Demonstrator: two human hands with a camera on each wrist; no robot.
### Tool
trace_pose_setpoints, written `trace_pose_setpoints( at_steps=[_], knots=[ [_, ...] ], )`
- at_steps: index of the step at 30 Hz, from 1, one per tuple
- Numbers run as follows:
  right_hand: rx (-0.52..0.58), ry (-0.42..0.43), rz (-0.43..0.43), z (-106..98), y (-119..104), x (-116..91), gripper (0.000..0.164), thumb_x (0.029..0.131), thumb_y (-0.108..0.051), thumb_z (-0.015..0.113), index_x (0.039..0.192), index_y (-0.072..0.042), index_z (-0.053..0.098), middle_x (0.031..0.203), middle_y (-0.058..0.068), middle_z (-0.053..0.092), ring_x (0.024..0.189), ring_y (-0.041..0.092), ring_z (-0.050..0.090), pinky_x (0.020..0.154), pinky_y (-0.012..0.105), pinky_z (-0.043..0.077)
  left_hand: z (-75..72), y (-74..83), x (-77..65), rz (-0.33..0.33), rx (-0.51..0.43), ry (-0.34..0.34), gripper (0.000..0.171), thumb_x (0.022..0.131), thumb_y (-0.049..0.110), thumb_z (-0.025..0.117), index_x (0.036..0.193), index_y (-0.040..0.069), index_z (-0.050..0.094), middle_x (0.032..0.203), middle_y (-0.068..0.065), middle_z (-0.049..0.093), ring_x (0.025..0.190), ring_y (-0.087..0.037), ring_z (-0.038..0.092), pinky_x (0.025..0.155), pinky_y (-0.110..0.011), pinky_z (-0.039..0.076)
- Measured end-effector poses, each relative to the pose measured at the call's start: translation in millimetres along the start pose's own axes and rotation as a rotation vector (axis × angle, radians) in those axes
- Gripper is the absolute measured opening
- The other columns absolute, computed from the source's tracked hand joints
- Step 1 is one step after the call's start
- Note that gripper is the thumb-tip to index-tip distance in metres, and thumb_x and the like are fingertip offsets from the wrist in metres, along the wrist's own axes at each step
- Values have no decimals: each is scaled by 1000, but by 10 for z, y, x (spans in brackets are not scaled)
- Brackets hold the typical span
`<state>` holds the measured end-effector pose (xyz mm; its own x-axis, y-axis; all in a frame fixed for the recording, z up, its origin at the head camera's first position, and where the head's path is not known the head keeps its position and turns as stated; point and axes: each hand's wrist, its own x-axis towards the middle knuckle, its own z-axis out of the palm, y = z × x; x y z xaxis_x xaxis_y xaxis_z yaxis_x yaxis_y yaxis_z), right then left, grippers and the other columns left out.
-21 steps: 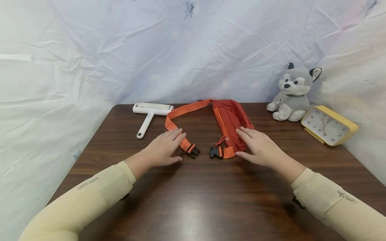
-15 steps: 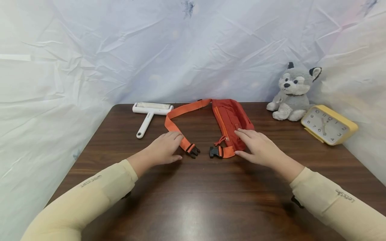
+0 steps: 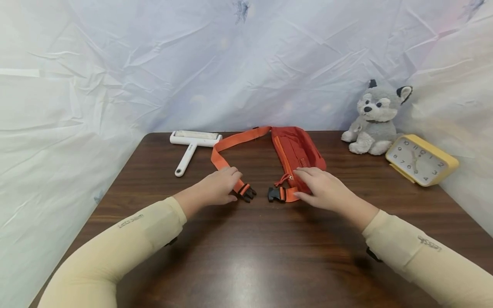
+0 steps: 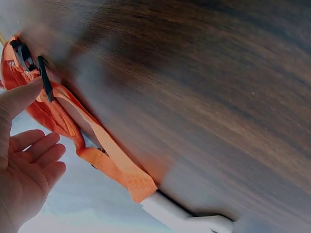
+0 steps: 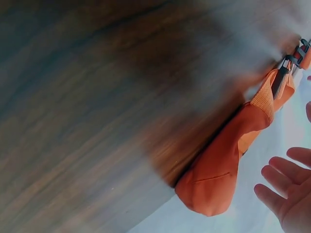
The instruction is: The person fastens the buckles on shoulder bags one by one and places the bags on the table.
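Note:
A red waist bag with an orange strap lies on the dark wooden table. Its black buckle is unfastened: the pronged half points right, and the socket half faces it across a small gap. My left hand hovers by the strap end just left of the prongs, fingers loosely bent and holding nothing. Over the bag's near end is my right hand, its thumb close to the short orange webbing behind the socket. In the left wrist view, the left hand's palm shows nothing in it.
A white lint roller lies at the back left, its head near the strap. At the back right sits a grey-and-white plush husky, with a yellow alarm clock beside it. Pale cloth hangs behind the table.
My left hand has moved right, closer to the pronged buckle half. My right hand has shifted left toward the socket half. The bag and the other things stay put.

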<state>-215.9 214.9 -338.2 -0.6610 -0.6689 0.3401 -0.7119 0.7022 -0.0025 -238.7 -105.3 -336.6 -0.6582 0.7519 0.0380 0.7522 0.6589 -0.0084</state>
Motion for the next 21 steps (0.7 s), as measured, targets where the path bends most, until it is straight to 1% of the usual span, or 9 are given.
trace_pose_setpoints(
  at_steps=[8, 12, 15, 21],
  knots=[
    [80, -73, 55, 50, -26, 73, 61, 81, -32, 74, 127, 2, 54, 124, 19, 55, 114, 33, 51, 90, 49, 42, 39, -24, 66, 5, 32, 8, 61, 77, 27, 78, 121, -5, 52, 113, -15, 53, 99, -26, 52, 86, -36, 44],
    [101, -115, 81, 60, -40, 100, 61, 81, -31, 74, 128, 1, 53, 125, 18, 54, 116, 33, 49, 92, 49, 41, 33, -27, 108, 23, 44, -1, 58, 77, 26, 79, 118, -4, 53, 110, -13, 54, 97, -25, 53, 85, -35, 44],
    [117, -135, 89, 79, -50, 124, 59, 81, -32, 73, 127, 0, 54, 124, 16, 55, 115, 31, 50, 91, 48, 42, 21, -19, 141, 28, 47, -22, 56, 76, 25, 79, 117, -4, 54, 106, -13, 54, 93, -24, 53, 83, -35, 44],
    [182, -143, 88, 137, -71, 176, 57, 81, -32, 74, 125, 0, 56, 120, 13, 56, 112, 27, 52, 90, 45, 43, 34, -6, 212, 11, 66, -89, 53, 77, 26, 78, 116, -1, 54, 106, -10, 54, 94, -23, 53, 84, -35, 44]
  ],
)
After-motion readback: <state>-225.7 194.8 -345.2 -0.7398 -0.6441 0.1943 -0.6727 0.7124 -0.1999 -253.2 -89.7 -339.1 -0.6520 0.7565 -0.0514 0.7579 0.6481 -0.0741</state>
